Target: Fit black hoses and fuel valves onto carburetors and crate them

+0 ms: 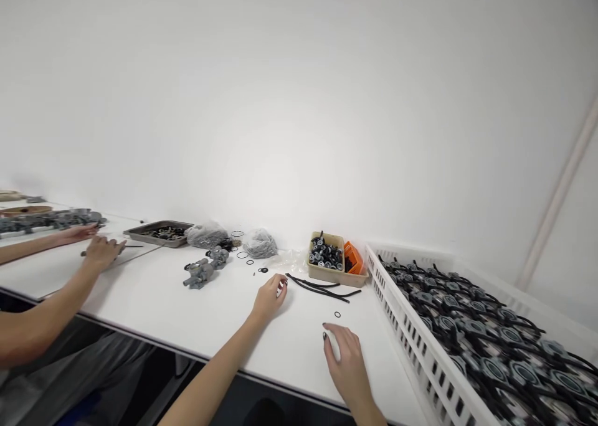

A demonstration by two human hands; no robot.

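My left hand (271, 296) is over the white table with its fingers curled together. Its fingertips are close to the ends of several thin black rubber hoses (322, 287); what lies between them, if anything, is too small to make out. My right hand (344, 354) hovers near the table's front edge, thumb and fingers apart, holding nothing. Just beyond it lies a small black O-ring (337, 314). To the left of my left hand are grey metal castings (200, 273), and a black ring-shaped part (263, 269) lies behind it.
A white slatted crate (397, 320) full of grey parts with black hoses stands on the right. Behind the hoses, a beige tray (336, 277) holds small fittings and an orange basket (355, 258). Plastic bags (260, 244) and a metal tray (140, 231) line the wall. A co-worker's hands (103, 251) work at left.
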